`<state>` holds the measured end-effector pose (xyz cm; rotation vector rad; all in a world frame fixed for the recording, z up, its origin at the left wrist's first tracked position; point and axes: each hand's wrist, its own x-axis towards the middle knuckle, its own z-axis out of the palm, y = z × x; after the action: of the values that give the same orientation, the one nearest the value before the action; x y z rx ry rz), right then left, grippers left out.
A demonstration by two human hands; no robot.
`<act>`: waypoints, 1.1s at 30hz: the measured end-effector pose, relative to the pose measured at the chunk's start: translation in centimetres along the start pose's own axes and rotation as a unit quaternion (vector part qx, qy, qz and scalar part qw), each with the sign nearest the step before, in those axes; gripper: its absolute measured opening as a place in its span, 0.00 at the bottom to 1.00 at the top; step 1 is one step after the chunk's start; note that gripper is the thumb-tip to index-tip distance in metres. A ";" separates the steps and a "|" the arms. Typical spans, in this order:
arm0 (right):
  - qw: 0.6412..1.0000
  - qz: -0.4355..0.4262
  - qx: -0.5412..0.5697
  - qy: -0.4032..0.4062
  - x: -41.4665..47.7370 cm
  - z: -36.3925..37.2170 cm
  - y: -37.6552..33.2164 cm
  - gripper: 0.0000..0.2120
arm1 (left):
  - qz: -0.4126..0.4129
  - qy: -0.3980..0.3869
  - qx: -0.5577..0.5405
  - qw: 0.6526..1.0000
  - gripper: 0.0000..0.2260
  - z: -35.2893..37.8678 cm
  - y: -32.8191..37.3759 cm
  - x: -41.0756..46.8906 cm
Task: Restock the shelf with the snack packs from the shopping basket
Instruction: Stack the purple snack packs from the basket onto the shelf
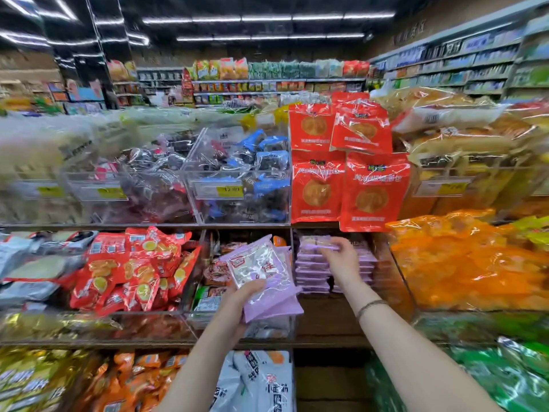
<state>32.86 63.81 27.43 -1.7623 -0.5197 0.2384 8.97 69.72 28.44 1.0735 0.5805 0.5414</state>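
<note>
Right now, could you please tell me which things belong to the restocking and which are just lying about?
Job: purple packs in left hand; single purple pack in right hand; purple stack.
Lying about: red pouches; orange bags; clear bin.

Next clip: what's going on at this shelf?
A person is restocking purple snacks on a store shelf. The left hand holds a bunch of purple snack packs in front of the middle shelf level. The right hand reaches into the compartment, its fingers pinching a single pack on top of the stack of matching packs already there. The shopping basket is out of view.
</note>
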 end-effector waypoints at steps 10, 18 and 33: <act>0.874 -0.215 -0.435 -0.013 0.2 0.4 0.0 0.22 | -0.013 0.018 0.021 1.000 0.35 0.2 0.1 -0.2; 0.931 -0.208 -0.295 -0.054 -1.6 -2.0 -1.4 0.22 | -0.017 0.021 0.015 1.000 0.35 0.5 0.3 -0.5; 0.961 0.041 0.135 -0.239 -10.6 -0.8 -4.0 0.07 | 0.021 0.032 0.102 0.994 0.21 2.1 0.9 -1.1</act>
<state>22.97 58.90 30.23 -1.4560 -0.7226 0.7711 9.41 67.98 30.22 1.2669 0.6823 0.5628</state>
